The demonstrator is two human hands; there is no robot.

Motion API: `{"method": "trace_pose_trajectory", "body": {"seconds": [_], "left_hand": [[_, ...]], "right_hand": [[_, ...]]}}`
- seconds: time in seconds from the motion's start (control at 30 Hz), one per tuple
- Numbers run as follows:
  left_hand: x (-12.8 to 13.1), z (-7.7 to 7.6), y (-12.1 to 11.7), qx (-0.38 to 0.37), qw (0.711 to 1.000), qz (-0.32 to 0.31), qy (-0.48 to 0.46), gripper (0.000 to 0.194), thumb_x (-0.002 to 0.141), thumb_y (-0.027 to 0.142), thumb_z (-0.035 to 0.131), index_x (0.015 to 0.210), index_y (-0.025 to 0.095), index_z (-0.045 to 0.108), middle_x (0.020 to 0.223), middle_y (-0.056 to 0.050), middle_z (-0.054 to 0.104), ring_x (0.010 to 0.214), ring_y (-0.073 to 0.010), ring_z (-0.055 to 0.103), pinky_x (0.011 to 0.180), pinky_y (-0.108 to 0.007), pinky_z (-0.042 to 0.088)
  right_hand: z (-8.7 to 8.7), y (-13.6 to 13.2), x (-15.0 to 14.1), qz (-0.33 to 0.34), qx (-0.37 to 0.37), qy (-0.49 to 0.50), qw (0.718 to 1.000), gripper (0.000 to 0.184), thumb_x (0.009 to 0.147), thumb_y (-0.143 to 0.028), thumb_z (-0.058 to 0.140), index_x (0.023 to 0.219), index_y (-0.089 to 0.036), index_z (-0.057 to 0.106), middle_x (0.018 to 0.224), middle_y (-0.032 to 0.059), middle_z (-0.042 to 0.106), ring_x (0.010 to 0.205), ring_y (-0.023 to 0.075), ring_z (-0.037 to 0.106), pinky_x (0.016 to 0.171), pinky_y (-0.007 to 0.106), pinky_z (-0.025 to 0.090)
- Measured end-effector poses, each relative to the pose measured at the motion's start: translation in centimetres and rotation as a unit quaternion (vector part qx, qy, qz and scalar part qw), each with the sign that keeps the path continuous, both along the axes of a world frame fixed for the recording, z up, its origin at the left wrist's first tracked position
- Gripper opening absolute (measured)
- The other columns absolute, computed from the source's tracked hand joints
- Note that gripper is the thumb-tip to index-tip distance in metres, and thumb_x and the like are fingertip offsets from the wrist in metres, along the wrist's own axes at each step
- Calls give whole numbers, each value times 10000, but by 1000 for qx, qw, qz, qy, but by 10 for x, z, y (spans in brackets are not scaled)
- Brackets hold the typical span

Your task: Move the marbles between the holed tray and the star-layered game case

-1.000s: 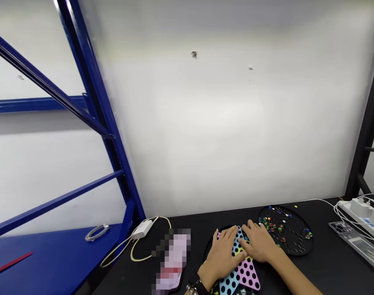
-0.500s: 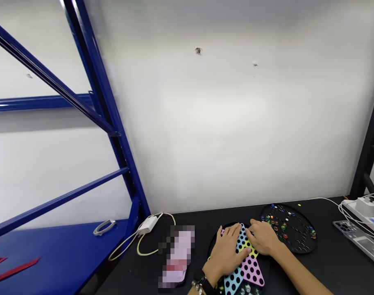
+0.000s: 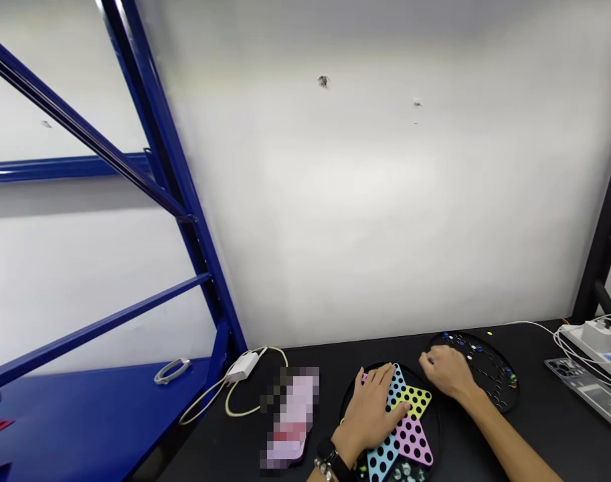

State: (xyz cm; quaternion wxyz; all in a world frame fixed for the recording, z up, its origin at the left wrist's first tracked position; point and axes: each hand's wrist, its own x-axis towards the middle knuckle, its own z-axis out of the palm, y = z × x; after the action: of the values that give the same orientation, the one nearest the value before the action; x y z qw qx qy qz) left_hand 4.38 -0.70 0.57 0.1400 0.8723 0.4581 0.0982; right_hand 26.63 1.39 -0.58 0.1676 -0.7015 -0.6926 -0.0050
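A round black board with a coloured star of dotted triangles (image 3: 410, 415) lies on the black table near the bottom edge. My left hand (image 3: 370, 412) rests flat on its left part, fingers stretched out, a watch on the wrist. To the right lies a second round black tray (image 3: 490, 375) with several small coloured marbles in its holes. My right hand (image 3: 446, 371) is over the left side of that tray, fingers curled down among the marbles; whether they hold one is hidden.
A blurred pink object (image 3: 290, 425) lies left of the board, beside a white charger with cable (image 3: 242, 367). A power strip with cables (image 3: 593, 338) and a flat grey device (image 3: 586, 395) sit at the right. A blue metal rack (image 3: 175, 201) stands at the left.
My right hand has left the star board and moved right onto the marble tray. My left hand stays flat on the board. The view has shifted slightly.
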Motion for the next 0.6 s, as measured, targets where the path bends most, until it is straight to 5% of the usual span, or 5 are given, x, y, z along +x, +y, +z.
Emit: {"method": "trace_pose_trajectory", "body": {"seconds": [0.17, 0.3, 0.47, 0.6], "left_hand": [[-6, 15, -10, 27, 999, 31, -19, 677, 827, 692, 542, 1348, 259, 543, 1397, -104, 520, 1325, -335, 421, 1191, -585, 146], [-16, 20, -8, -57, 998, -6, -6, 971, 651, 817, 635, 1442, 283, 452, 1469, -109, 442, 1385, -389, 329, 1182, -629, 106], [-23, 17, 6, -91, 996, -22, -2, 963, 622, 752, 720, 1445, 344, 434, 1469, -58, 455, 1394, -351, 336, 1190, -615, 24], [-25, 16, 13, 7, 999, 49, -4, 725, 726, 611, 722, 1359, 327, 513, 1403, -33, 516, 1316, -291, 423, 1158, -498, 193]], "right_hand": [[-7, 3, 49, -89, -7, 3, 996, 417, 960, -341, 376, 786, -203, 730, 963, 111, 710, 933, 263, 650, 774, 340, 398], [-10, 4, 53, -101, 48, -13, 994, 369, 966, -375, 380, 1032, -203, 700, 1095, 134, 655, 1069, 307, 573, 893, 433, 388], [4, -13, 13, 71, 28, 91, 993, 415, 981, -463, 338, 1202, -261, 625, 1358, 85, 569, 1234, 263, 500, 1033, 442, 340], [9, -33, -22, 221, -52, 105, 968, 479, 896, -547, 494, 1281, -281, 592, 1452, 67, 518, 1336, 269, 422, 1120, 466, 250]]}}
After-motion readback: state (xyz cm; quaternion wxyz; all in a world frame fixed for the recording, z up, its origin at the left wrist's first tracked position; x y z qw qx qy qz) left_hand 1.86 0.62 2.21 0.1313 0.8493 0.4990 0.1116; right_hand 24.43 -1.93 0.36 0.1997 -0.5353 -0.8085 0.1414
